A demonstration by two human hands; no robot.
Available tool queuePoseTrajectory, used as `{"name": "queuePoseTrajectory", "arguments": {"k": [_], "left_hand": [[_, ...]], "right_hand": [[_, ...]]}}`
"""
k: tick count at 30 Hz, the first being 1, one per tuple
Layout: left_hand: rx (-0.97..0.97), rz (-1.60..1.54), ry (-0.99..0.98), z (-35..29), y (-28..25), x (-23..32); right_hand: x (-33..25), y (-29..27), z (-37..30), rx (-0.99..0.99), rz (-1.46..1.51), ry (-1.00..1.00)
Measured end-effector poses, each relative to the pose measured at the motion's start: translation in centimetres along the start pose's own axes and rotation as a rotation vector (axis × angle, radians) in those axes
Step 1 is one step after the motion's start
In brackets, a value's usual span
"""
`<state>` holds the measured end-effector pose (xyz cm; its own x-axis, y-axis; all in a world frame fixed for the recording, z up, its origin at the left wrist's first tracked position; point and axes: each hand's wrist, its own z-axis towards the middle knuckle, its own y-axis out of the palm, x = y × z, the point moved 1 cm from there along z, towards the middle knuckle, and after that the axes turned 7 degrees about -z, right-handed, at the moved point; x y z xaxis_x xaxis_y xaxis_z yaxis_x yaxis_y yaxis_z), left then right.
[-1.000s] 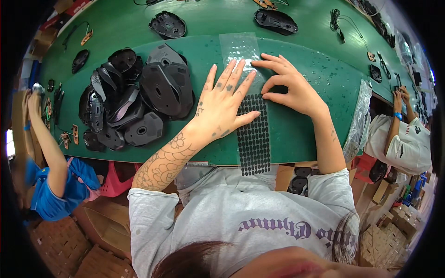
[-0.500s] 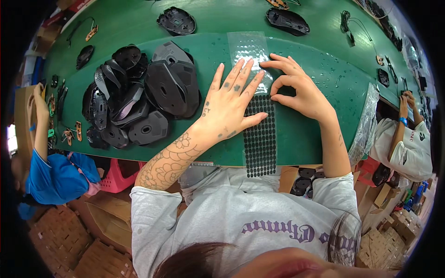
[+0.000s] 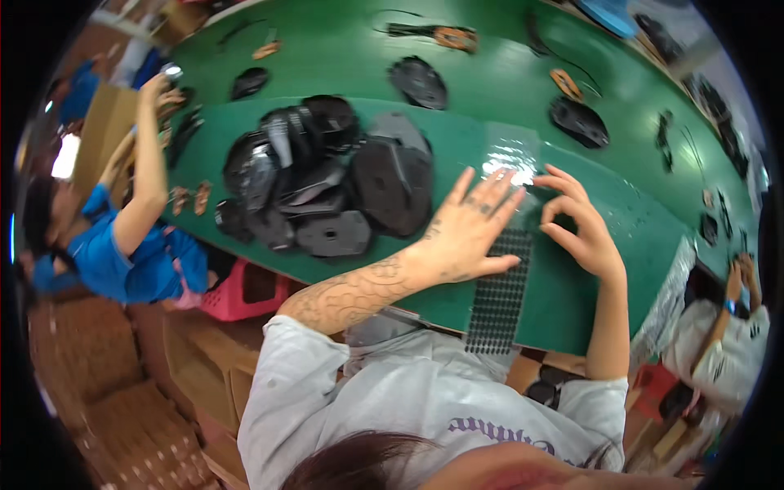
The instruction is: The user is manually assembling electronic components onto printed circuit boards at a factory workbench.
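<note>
A clear strip bearing rows of small black oval pads (image 3: 498,298) lies on the green work surface, its near end reaching past the table edge. Its far part (image 3: 510,147) is bare, shiny film. My left hand (image 3: 474,233) rests flat across the strip with fingers spread. Just right of the strip is my right hand (image 3: 586,229), thumb and forefinger tips brought together in a ring, the other fingers reaching toward the film. Whatever is in that pinch, if anything, is too small to make out. Left of my hands sits a pile of black computer mouse shells (image 3: 335,233).
Further black mouse shells (image 3: 418,82) and small orange circuit boards with cables (image 3: 453,38) lie along the far side. A person in blue (image 3: 135,253) works at the left, another in white (image 3: 714,347) at the right. Crumpled clear plastic (image 3: 665,298) lines the right edge.
The whole view has turned and shifted, so the table sits lower and further right in it. Both hands keep nearly the same pose at the strip.
</note>
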<state>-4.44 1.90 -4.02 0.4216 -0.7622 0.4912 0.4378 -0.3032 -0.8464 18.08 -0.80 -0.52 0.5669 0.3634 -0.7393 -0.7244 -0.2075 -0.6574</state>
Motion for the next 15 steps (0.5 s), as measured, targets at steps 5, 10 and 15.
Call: {"name": "queuePoseTrajectory", "arguments": {"k": [5, 10, 15], "left_hand": [[0.23, -0.134, 0.198, -1.3, -2.6, 2.4], [0.454, 0.155, 0.309, -0.1, -14.5, -0.9], [0.297, -0.081, -0.543, 4.8, -26.4, -21.1]], "right_hand": [[1.3, 1.1, -0.2, 0.218, 0.358, 0.113], [3.2, 2.0, 0.2, 0.344, 0.598, 0.215], [2.6, 1.1, 0.3, 0.505, 0.547, 0.198]]}}
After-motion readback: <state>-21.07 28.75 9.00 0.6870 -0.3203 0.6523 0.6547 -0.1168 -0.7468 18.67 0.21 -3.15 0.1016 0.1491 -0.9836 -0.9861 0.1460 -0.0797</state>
